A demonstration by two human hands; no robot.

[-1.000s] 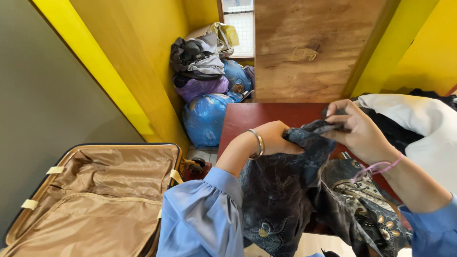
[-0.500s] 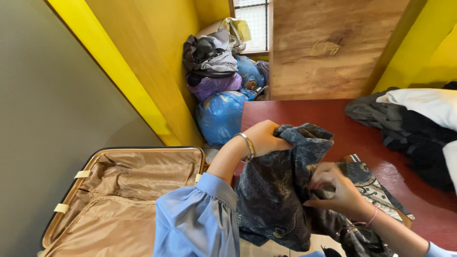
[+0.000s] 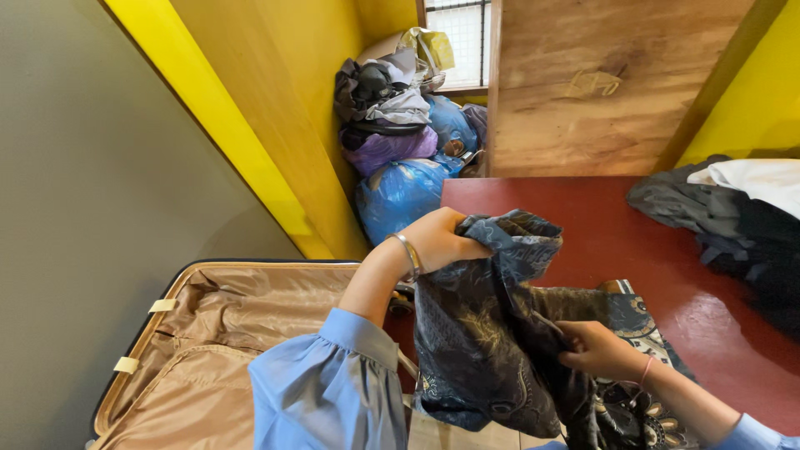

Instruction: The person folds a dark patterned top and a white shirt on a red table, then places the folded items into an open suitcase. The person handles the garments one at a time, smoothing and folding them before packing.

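At the bottom of the frame, a blue sleeve (image 3: 329, 392) covers the left forearm, which rises toward the centre. Lower right, the right hand (image 3: 598, 348) pinches a fold of the dark cloth (image 3: 492, 333); its fingers are closed on the fabric, and a pink band sits at the wrist. The cloth hangs in the lower middle of the frame, dark blue-grey with a pale floral pattern, bunched and draped between the two hands. Beneath the right hand, at the lower right, lies a patterned fabric (image 3: 642, 333) with light ornaments on the table edge.

Lower left, an open suitcase (image 3: 200, 333) lies flat, its tan lining showing, with pale straps along its left rim.

In the centre, the left hand (image 3: 437, 237) grips the top edge of the cloth, fingers curled shut around it, a metal bangle (image 3: 408, 254) on the wrist. Behind the hands, the red table (image 3: 617, 225) stretches to the right. At the right edge, a heap of dark clothes (image 3: 717, 217) rests on it, with a white garment (image 3: 758, 179) on top.

Farther off, at upper centre, a blue bag (image 3: 400, 192) sits on the floor against the yellow wall (image 3: 275, 100), with a purple bag (image 3: 387, 150) and grey clothes piled above it. A wooden panel (image 3: 600, 83) stands at the upper right, and a window (image 3: 454, 37) shows at the top.
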